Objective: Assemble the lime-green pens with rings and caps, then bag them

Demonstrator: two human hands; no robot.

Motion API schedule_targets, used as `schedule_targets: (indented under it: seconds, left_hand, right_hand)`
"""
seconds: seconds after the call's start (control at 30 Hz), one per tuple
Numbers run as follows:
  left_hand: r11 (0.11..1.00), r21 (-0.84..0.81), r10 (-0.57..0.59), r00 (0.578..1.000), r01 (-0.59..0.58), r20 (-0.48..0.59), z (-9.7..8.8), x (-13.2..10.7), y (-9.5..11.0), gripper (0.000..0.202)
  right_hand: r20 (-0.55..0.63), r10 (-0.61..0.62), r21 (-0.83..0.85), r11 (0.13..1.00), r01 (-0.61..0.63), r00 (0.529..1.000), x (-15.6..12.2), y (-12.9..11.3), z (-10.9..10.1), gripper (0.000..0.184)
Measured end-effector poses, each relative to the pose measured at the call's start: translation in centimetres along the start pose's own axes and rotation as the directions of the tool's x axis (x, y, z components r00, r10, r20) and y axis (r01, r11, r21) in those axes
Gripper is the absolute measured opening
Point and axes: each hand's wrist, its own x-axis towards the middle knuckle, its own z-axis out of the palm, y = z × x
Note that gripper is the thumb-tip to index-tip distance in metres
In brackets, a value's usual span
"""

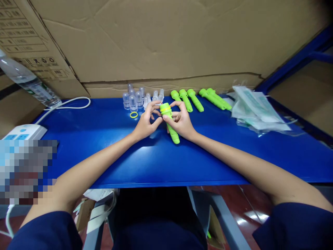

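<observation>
- Gripping the green plastic barrel mid-table, the right hand is clasping its shaft.
- The left hand is pinching the yellow ring at the barrel's 12 o'clock end.
- Ring-seating seems to be underway and is calling for even pressure all round.

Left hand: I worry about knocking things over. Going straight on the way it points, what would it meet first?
The green piece, whose head the left hand pinches while the right hand holds the body. Past that, probably the clear caps, though depth is unclear.
</observation>
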Motion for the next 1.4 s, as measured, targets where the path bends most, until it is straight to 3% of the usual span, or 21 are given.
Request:
schedule_targets:
  seconds: [0.43,0.6,0.8,1.4]
  left_hand:
    - [0.979,0.206,0.034,0.972,0.015,-0.232,0.0,0.0,-0.1,0.041]
    - [0.973,0.231,0.035,0.969,0.023,-0.245,0.0,0.1,0.2,0.032]
    - [0.972,0.231,0.029,0.969,0.030,-0.247,-0.1,0.2,0.3,0.022]
    - [0.972,0.191,-0.079,0.960,0.133,-0.269,-0.5,0.5,-0.1,0.018]
  right_hand:
    - [0.091,0.114,0.010,0.993,-0.116,0.989,0.7,0.3,-0.5,0.063]
    - [0.159,0.090,-0.060,0.995,-0.081,0.983,0.3,0.7,-0.7,0.057]
    - [0.204,0.088,-0.102,0.992,-0.069,0.975,0.4,1.0,-1.0,0.064]
    - [0.286,0.069,-0.159,0.987,-0.024,0.956,0.5,1.3,-1.3,0.066]
